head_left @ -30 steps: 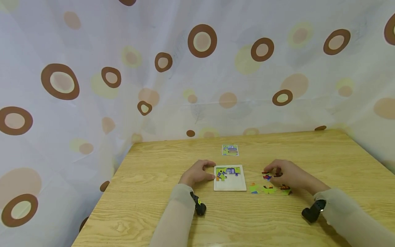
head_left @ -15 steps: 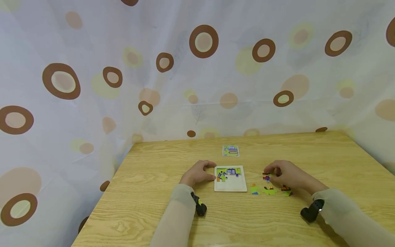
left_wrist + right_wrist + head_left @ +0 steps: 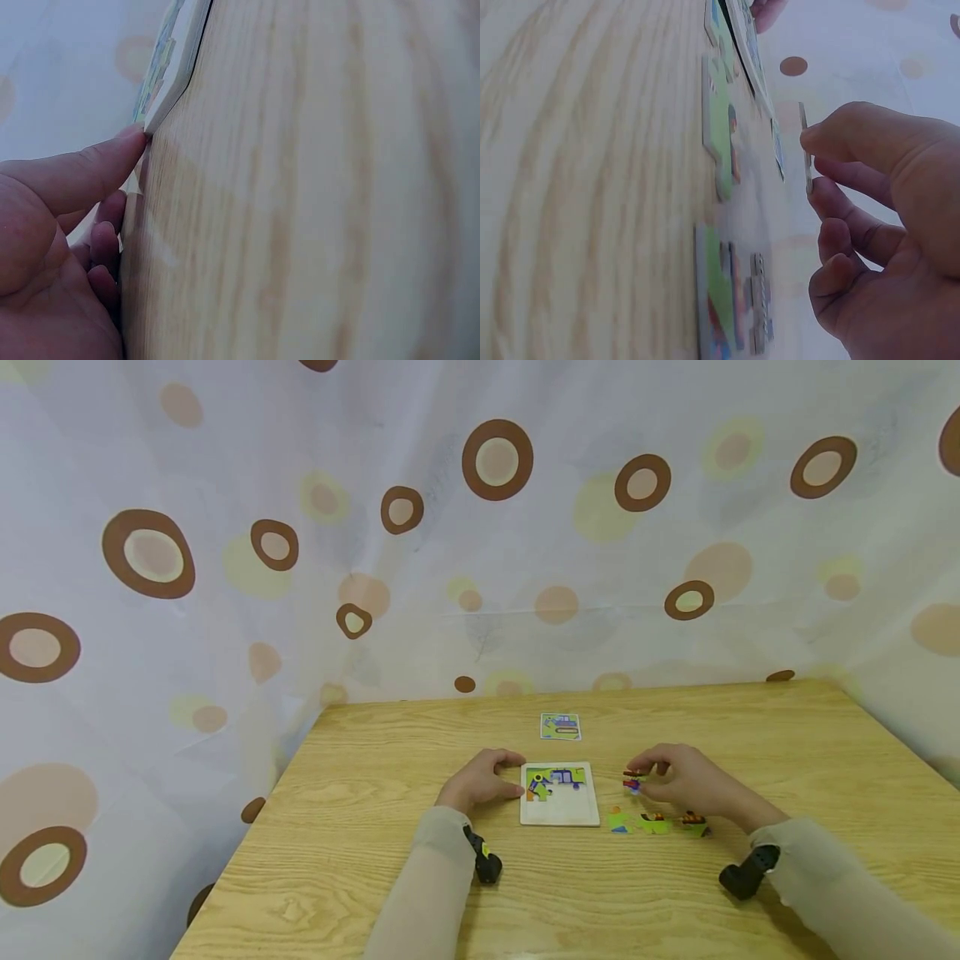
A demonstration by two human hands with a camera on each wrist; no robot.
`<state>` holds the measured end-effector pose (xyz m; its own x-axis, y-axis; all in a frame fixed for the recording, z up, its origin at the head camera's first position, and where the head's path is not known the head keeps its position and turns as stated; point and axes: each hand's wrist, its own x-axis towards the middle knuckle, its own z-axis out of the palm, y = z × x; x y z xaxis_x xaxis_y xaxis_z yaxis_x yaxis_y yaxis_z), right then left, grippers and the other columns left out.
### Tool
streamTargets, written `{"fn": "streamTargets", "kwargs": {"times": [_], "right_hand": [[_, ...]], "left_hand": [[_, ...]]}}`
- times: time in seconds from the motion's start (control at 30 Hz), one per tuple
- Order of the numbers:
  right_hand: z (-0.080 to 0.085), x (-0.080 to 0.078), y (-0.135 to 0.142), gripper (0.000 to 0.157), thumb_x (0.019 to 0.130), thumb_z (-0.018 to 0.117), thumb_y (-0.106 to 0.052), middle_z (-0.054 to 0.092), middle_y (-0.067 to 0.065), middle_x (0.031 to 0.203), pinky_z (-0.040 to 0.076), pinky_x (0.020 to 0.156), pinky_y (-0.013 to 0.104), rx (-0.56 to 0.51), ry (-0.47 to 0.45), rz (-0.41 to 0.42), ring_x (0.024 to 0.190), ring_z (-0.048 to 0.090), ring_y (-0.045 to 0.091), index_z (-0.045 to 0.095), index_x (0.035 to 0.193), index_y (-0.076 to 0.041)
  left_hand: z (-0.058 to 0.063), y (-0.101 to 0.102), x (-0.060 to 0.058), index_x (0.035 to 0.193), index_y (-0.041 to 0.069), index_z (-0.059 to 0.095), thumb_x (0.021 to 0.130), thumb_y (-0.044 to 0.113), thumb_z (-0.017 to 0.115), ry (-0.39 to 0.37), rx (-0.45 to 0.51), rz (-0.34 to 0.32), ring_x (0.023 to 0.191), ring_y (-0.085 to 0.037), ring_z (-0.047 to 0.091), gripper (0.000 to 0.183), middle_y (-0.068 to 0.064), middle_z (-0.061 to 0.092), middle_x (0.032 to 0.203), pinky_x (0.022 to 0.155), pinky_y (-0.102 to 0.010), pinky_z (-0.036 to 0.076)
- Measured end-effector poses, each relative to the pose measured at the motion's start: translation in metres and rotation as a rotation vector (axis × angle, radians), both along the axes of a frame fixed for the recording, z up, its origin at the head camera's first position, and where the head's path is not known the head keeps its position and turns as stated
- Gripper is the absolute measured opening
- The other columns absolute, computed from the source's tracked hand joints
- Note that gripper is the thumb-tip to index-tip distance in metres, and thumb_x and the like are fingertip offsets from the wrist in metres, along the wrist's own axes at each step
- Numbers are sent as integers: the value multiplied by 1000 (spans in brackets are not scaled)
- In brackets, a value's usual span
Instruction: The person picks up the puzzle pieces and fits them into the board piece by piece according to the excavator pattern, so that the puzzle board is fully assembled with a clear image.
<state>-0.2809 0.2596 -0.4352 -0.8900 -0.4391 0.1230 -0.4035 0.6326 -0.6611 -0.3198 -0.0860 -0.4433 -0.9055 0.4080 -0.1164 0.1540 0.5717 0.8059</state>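
A white square puzzle tray (image 3: 558, 815) lies on the wooden table, its upper part filled with green and purple pieces picturing a digger. My left hand (image 3: 483, 778) touches the tray's left side; in the left wrist view the thumb (image 3: 97, 169) meets its edge. Right of the tray, my right hand (image 3: 693, 782) pinches a red and purple puzzle piece (image 3: 632, 783) between thumb and fingers. The right wrist view catches that piece (image 3: 808, 154) edge-on, raised off the table. Below this hand lie several loose puzzle pieces (image 3: 654, 823), mostly green with orange and dark parts.
A small picture card (image 3: 560, 727) showing a digger lies behind the tray. The wooden table (image 3: 360, 827) runs back to a white curtain (image 3: 555, 543) patterned with brown rings. Black cameras (image 3: 487, 867) are strapped to both wrists.
My right hand has moved left toward the tray, carrying the pinched puzzle piece with it. The left hand has stayed at the tray's side.
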Motion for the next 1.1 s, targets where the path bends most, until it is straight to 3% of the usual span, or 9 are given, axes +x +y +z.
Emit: {"fn": "streamTargets", "kwargs": {"times": [0.63, 0.87, 1.1], "right_hand": [[-2, -7, -53, 29, 88, 66, -5, 63, -1, 109, 47, 69, 33, -40, 30, 74, 90, 50, 22, 72, 116, -12], [-7, -13, -69, 27, 90, 68, -7, 63, 0, 110, 48, 70, 33, -65, -15, 109, 89, 51, 23, 72, 116, -12], [-6, -14, -84, 26, 89, 69, -5, 62, 6, 111, 46, 69, 32, -64, -27, 151, 86, 50, 23, 72, 114, -10]], "left_hand": [[0, -3, -1, 133, 12, 62, 89, 13, 76, 16, -21, -3, 122, -24, 48, 46, -4, 56, 136, 106, -42, 38], [-2, -2, -4, 133, 13, 63, 88, 14, 76, 17, -29, -7, 118, -22, 49, 46, -3, 57, 134, 104, -42, 38], [-2, -2, -6, 133, 16, 63, 89, 16, 76, 14, -47, -6, 126, -24, 48, 46, -2, 57, 135, 107, -42, 37]]}}
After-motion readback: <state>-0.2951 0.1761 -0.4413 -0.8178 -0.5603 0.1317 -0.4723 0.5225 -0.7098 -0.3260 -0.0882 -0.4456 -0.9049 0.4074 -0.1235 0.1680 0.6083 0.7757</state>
